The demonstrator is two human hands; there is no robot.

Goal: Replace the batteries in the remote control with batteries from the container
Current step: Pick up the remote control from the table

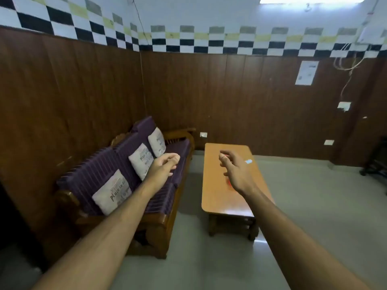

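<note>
Both my arms stretch forward at chest height. My left hand (163, 165) hangs in front of the sofa with loosely curled fingers and nothing in it. My right hand (234, 169) is held out over a low wooden coffee table (222, 197), fingers apart and empty. A small red thing (229, 183) lies on the table, mostly hidden behind my right hand; I cannot tell what it is. A small pale blue and white object (248, 161) lies further back on the table near its right edge. No remote control or battery is recognisable.
A wooden sofa (167, 222) with purple striped cushions and three pale pillows stands along the left wall, close beside the table. Grey tiled floor (314, 206) lies to the right. Dark furniture (377, 162) stands at the far right edge. Brown panelled walls enclose the room.
</note>
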